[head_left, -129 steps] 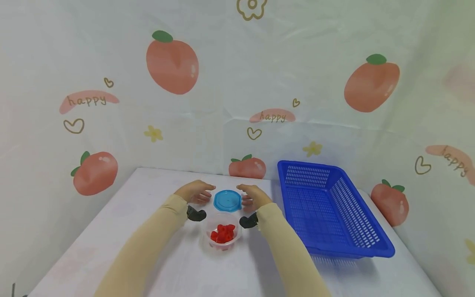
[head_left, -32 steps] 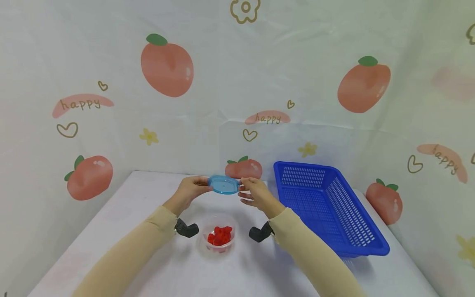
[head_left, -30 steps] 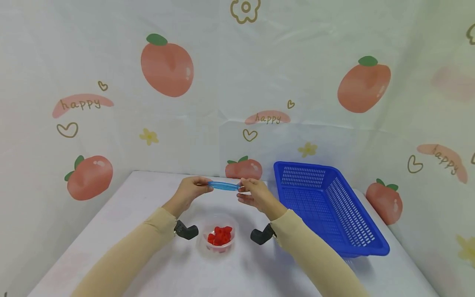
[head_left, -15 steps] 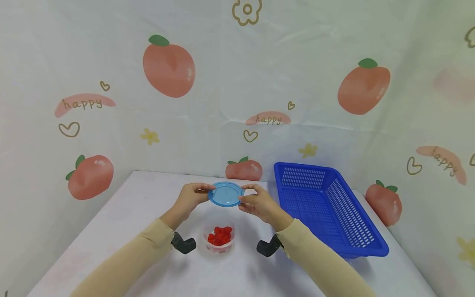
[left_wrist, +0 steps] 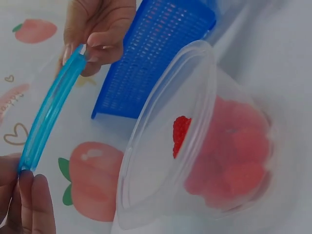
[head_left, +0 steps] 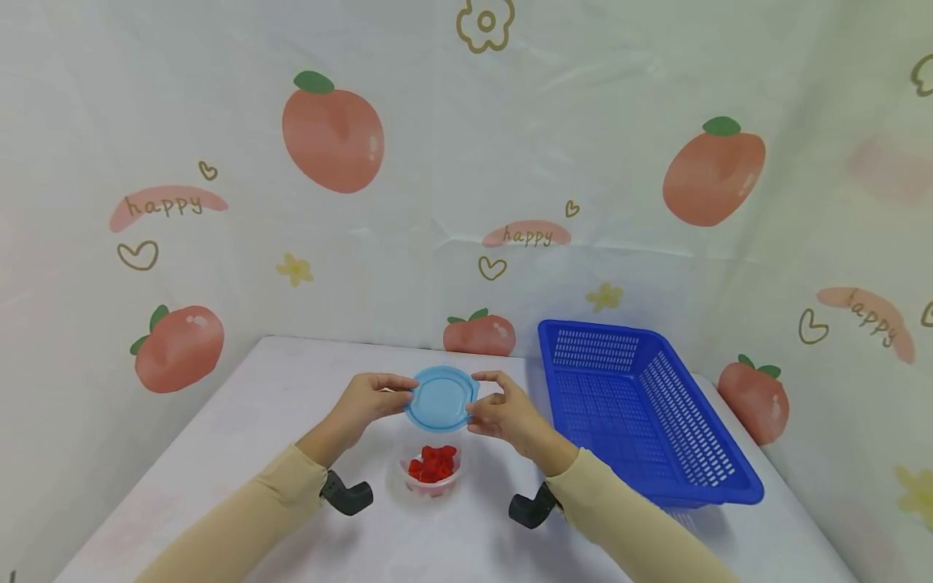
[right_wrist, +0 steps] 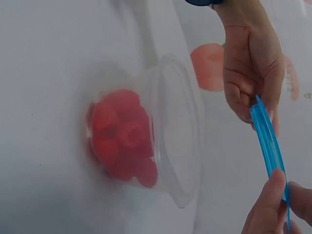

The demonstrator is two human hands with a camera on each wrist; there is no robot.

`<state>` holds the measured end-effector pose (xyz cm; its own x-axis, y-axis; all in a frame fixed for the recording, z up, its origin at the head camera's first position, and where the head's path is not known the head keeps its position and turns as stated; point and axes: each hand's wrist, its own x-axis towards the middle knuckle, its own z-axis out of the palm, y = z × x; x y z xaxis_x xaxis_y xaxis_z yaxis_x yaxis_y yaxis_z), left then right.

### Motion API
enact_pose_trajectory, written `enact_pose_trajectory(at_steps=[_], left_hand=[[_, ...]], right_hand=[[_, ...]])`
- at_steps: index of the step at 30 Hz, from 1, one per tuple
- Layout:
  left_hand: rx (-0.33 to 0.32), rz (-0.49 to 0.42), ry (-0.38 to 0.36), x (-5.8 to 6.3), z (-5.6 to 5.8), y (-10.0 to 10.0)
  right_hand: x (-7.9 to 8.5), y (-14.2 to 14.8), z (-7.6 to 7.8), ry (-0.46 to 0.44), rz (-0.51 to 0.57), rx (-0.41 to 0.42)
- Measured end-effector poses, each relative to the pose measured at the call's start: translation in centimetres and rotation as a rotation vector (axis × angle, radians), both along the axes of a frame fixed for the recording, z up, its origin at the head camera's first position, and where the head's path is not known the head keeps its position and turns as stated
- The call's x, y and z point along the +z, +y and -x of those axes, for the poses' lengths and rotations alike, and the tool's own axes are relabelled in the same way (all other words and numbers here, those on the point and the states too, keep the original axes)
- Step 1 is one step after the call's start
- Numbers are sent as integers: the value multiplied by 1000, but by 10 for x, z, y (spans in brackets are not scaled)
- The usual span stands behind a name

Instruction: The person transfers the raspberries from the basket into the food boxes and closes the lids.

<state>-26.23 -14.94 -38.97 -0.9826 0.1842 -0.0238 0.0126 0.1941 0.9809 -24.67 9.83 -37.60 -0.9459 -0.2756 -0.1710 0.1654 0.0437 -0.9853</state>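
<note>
A round blue plastic lid (head_left: pixel 440 398) is held between both hands in the head view. My left hand (head_left: pixel 362 409) pinches its left edge, and my right hand (head_left: pixel 513 417) pinches the right edge by the small tab. Below the lid stands a clear round tub (head_left: pixel 430 488) on the table, with red raspberries (head_left: pixel 436 463) inside. The lid overlaps the tub's far rim in the head view. Edge-on in the left wrist view, the lid (left_wrist: pixel 51 114) is apart from the open tub (left_wrist: pixel 129 195). The right wrist view shows raspberries (right_wrist: pixel 124 139) through the tub's wall.
A large blue perforated basket (head_left: pixel 619 413) stands on the right of the white table (head_left: pixel 240 453), close to my right forearm. A white cloth backdrop (head_left: pixel 430 146) printed with fruit rises behind the table.
Both hands took hold of the lid and lifted it off the table. They tilted it edge-on, then turned its face toward the head camera and brought it nearer, lower over the tub.
</note>
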Motion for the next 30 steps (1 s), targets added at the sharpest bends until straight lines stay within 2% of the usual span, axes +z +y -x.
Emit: enact_pose_trajectory(at_steps=[14, 23, 30], left_hand=[[-60, 56, -28, -10, -17, -9], [-39, 116, -72, -17, -25, -10], [-47, 107, -95, -24, -27, -11]], right_hand=[[-15, -1, -15, -25, -11, 32], [-27, -1, -22, -49, 12, 59], [-35, -3, -25, -50, 22, 74]])
